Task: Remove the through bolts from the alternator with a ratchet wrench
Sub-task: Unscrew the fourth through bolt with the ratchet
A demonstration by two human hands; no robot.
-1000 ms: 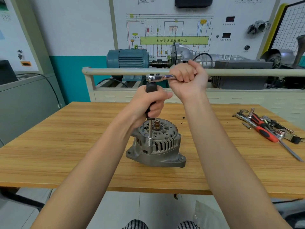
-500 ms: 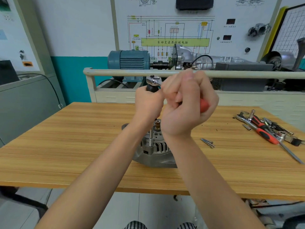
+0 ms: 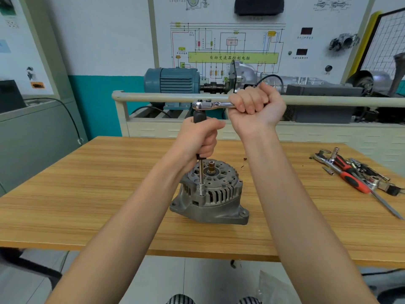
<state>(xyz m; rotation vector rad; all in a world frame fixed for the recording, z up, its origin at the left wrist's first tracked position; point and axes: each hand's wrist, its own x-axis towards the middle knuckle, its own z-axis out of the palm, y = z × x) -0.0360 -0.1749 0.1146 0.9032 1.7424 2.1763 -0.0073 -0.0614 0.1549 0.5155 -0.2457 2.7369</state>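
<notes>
Chrome ratchet wrench handle clenched in right hand; left hand grips the upright extension, socket seated on alternator mid-table; loosening stroke underway, probably; next swing needs the extension kept vertical

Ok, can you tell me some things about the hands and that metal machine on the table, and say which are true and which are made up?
1. The right hand grips the ratchet wrench handle. True.
2. The left hand is flat on the table. False: it holds the black grip of the extension bar under the wrench head.
3. The alternator stands on the wooden table. True.
4. The spare tools lie left of the alternator. False: they lie to its right.
5. The extension bar points down into the alternator. True.
</notes>
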